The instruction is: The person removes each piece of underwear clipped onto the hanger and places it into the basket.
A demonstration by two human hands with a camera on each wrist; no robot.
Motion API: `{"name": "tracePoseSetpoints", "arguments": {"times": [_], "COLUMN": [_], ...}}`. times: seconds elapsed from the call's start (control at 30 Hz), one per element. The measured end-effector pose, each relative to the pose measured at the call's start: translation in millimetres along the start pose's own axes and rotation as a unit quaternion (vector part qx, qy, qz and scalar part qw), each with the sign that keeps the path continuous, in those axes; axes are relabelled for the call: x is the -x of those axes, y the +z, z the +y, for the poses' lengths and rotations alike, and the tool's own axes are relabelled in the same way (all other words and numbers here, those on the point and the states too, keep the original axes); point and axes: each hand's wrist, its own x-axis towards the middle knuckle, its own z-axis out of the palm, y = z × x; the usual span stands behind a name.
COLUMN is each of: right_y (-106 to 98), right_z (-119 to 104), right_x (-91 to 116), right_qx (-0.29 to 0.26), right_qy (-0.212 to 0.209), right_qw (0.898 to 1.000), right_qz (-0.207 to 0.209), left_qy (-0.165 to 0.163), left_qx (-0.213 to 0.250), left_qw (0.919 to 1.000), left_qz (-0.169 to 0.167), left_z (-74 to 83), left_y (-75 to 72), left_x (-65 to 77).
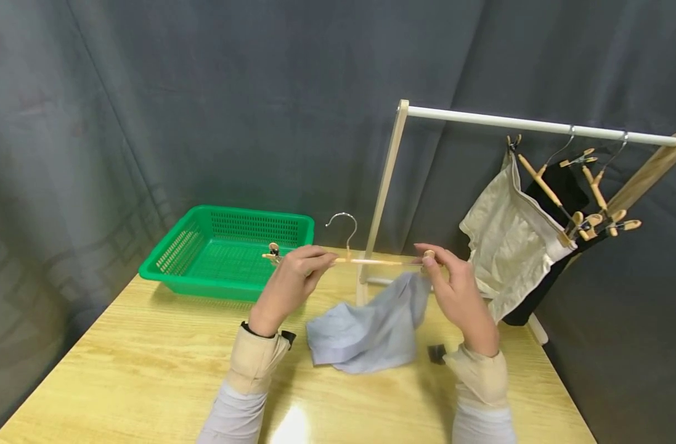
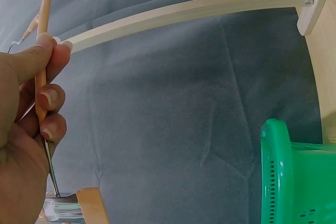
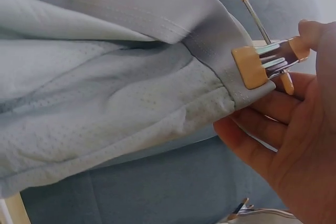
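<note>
My left hand point(image 1: 293, 277) grips the wooden bar of a clip hanger point(image 1: 379, 262), its fingers curled round the bar in the left wrist view. The metal hook point(image 1: 349, 222) points up. Beyond that hand, the left clip point(image 2: 92, 205) carries no cloth. My right hand point(image 1: 462, 296) pinches the clip point(image 3: 249, 67) at the other end, thumb on its lever and fingers behind. That clip bites a corner of the waistband of a light blue-grey garment point(image 1: 371, 333). From there the garment droops to the left, its lower part at the tabletop.
A green basket point(image 1: 227, 287) stands on the left of the wooden table point(image 1: 121, 345). At the right is a rack with a white rail point(image 1: 482, 119), where a cream garment point(image 1: 509, 228) and a black garment point(image 1: 562, 179) hang from clip hangers. Grey curtain point(image 1: 260, 92) closes the back.
</note>
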Motion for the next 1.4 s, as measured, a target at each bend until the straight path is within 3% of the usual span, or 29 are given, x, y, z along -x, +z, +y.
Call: {"name": "tracePoseSetpoints", "arguments": {"times": [0.23,0.77,1.23,1.4], "right_y": [2.7,6.4,5.4,6.9], "right_z": [5.4,3.8,4.0,6.0], "right_x": [-0.6,-5.0,-5.1,-5.2], "right_qx": [-0.009,-0.043,-0.072,-0.073], "right_qy": [-0.003,-0.003,-0.002,-0.02], "right_qw": [1.0,0.998,0.997,0.996], "right_qz": [-0.006,0.033,0.03,0.04], "left_qy": [0.015,0.001,0.004,0.003], "left_qx": [-0.002,0.001,0.003,0.005], "left_qw": [0.9998,1.0,0.9999,0.9999], "left_qz": [0.01,0.008,0.012,0.01], "left_z": [-0.9,-1.7,-3.0,-3.5], "left_y": [3.2,2.2,3.3,3.1], "left_x": [-1.8,-2.0,-1.0,-0.9]}}
